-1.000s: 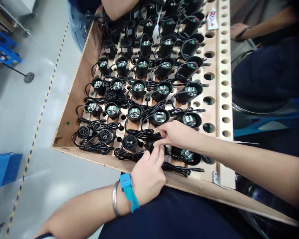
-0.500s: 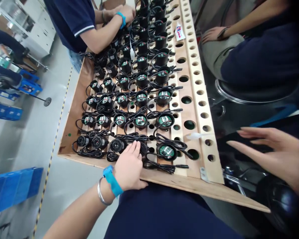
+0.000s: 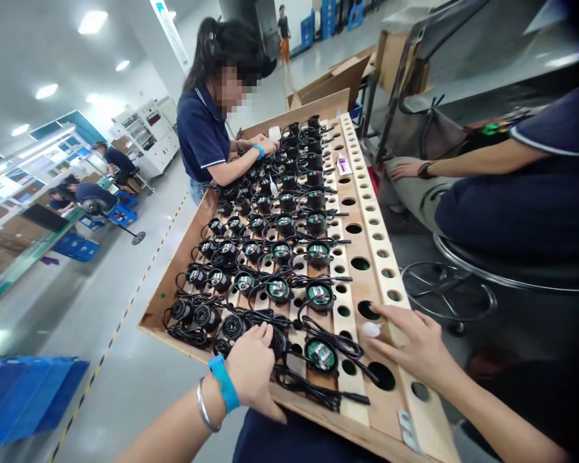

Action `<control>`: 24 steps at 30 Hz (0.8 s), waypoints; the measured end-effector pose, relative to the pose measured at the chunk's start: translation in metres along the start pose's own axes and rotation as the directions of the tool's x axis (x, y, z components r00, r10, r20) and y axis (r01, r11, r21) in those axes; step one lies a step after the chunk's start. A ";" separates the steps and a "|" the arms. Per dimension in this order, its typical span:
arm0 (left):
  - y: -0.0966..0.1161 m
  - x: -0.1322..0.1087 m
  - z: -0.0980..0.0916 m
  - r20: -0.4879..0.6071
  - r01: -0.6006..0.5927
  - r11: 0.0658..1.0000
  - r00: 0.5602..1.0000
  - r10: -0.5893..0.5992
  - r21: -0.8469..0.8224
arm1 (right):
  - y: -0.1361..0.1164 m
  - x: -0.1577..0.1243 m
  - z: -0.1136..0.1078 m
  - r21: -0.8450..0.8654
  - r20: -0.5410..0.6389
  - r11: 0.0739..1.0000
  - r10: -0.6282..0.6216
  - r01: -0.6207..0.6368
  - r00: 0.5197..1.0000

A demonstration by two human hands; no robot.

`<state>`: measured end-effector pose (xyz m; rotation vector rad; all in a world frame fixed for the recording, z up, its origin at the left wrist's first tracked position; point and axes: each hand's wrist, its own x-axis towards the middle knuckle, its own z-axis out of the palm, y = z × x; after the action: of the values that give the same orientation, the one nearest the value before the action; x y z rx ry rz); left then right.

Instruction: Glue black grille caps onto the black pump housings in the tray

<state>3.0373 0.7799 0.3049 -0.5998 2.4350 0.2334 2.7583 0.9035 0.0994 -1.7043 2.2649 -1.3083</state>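
My left hand (image 3: 253, 366), with a blue band at the wrist, rests over the near edge of the wooden tray (image 3: 174, 344), its fingertips at a black round part (image 3: 278, 341). Its thumb is spread apart. My right hand (image 3: 415, 344) is at the tray's right side, thumb and fingers apart around a small white bottle (image 3: 371, 330) that lies on the wood. Beside my left hand sits a black housing with a green circuit board (image 3: 321, 354). Rows of similar housings with coiled black cables (image 3: 335, 337) fill the tray.
A person (image 3: 205, 128) works at the tray's far left. Another person's arm (image 3: 482, 154) rests on a knee at the right, by a stool (image 3: 444, 289). A white tube (image 3: 342, 165) lies on the tray. Blue bins (image 3: 29, 392) stand on the floor at left.
The view has tilted up, showing more of the room. My right hand has moved left from beyond the tray to the white bottle. My left hand remains at the near edge.
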 end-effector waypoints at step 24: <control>-0.019 -0.003 0.051 -0.308 -0.102 0.929 0.951 -0.014 -0.357 | -0.062 -0.008 -0.059 0.750 0.478 0.165 0.534 -0.640 0.697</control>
<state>3.0753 0.7795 0.2656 -0.7937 2.7274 0.6757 2.7821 0.9416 0.1725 -0.3703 1.3244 -1.6118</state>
